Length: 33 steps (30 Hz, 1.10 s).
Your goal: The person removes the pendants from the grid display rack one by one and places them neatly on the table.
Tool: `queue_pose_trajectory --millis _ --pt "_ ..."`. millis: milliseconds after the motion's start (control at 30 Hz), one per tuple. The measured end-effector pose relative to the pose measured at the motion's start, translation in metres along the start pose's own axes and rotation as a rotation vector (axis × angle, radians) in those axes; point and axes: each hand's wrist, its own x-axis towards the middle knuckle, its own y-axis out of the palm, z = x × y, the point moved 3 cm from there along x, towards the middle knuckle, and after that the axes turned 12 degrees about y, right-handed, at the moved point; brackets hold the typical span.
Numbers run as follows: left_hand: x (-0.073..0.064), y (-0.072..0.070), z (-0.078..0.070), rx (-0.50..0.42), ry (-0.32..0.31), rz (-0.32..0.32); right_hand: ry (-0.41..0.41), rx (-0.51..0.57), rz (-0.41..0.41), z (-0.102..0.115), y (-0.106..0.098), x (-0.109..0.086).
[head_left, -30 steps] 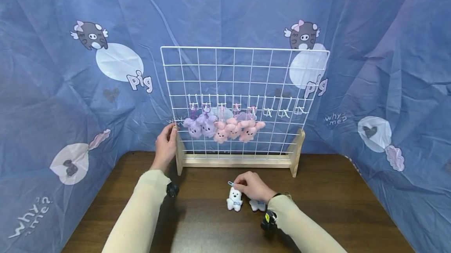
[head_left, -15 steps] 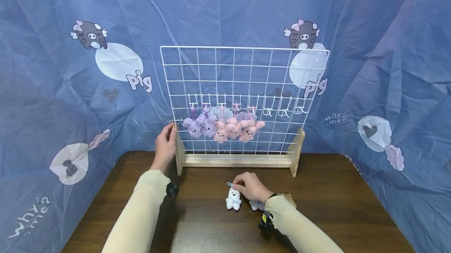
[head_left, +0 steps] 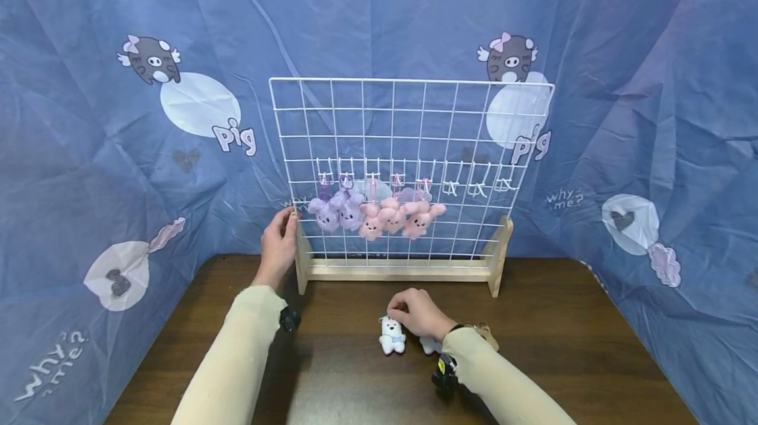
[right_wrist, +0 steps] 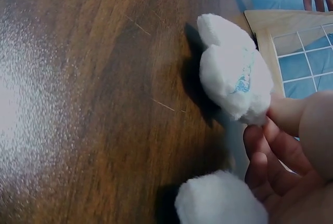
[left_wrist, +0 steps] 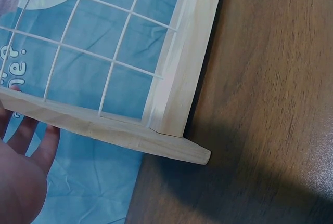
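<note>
My left hand (head_left: 278, 247) holds the left wooden upright of a white wire grid rack (head_left: 398, 272), its fingers round the wood's edge in the left wrist view. With thumb and fingers my right hand (head_left: 422, 313) pinches the top of a white bear plush keychain (head_left: 392, 338) low over the table. The bear's blue-marked front (right_wrist: 243, 76) shows in the right wrist view; its clip is mostly hidden by my fingers. A second white plush (head_left: 430, 345) lies beneath my right wrist, partly covered. It also appears as a white furry lump (right_wrist: 221, 200) near my fingers.
Purple plush keychains (head_left: 337, 211) and pink plush keychains (head_left: 393, 218) hang from rack hooks. Bare hooks (head_left: 476, 188) are at the right. A tan item (head_left: 487, 334) is half hidden behind my right sleeve on the brown table (head_left: 349, 385). Blue cloth (head_left: 379, 17) surrounds it.
My right hand and the white bear have shifted slightly left. The keychain's light blue clip, visible above the bear earlier, is now mostly behind my fingers. The left hand stays put.
</note>
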Motion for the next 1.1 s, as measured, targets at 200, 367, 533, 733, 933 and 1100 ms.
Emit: queue_pose_trajectory --millis 200,367,533,733,933,1100 --pt "0.0 -0.001 0.0 -0.006 -0.008 0.009 0.03 0.003 0.002 -0.002 0.0 0.0" --pt "0.0 -0.001 0.0 -0.005 -0.004 0.003 0.085 0.02 0.014 -0.007 -0.002 0.0" --pt "0.0 0.0 0.001 0.001 -0.005 0.001 0.145 0.054 -0.01 -0.011 -0.012 0.001" --pt "0.001 0.0 -0.001 -0.007 0.003 -0.005 0.213 0.108 -0.078 -0.014 -0.028 0.004" --pt "0.0 0.0 0.0 -0.002 0.003 0.005 0.278 0.215 -0.164 -0.019 -0.046 0.007" --pt "-0.001 0.0 0.0 -0.006 -0.007 0.006 0.255 0.307 -0.252 -0.021 -0.062 0.011"
